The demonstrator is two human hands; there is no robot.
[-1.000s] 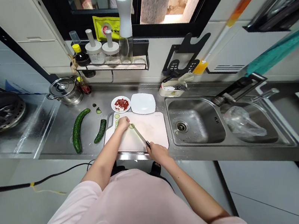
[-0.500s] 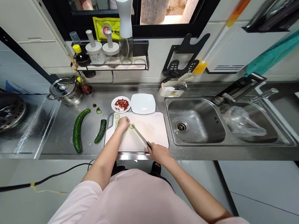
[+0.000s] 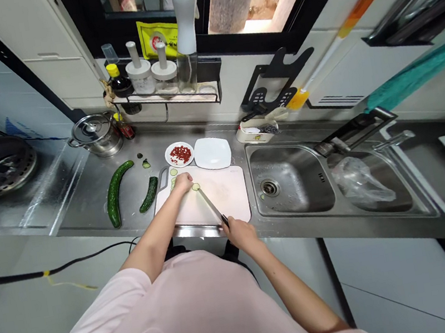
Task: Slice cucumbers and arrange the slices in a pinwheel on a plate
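Because the cut needs a steady piece, the left hand (image 3: pixel 183 183) sits curled on the board (image 3: pixel 228 205), pinning a cucumber piece (image 3: pixel 173 182), mostly hidden, while the right hand (image 3: pixel 239 235) grips the knife (image 3: pixel 212 206) closed, blade angled toward a slice (image 3: pixel 195 187). A whole cucumber (image 3: pixel 113 195) lies left of the board. The right hand sits nearer the board's near edge than in the earlier frame.

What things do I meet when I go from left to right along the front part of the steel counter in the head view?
Long whole cucumber, shorter cucumber piece, white cutting board, left steel sink basin, clear plastic bag in the right basin.
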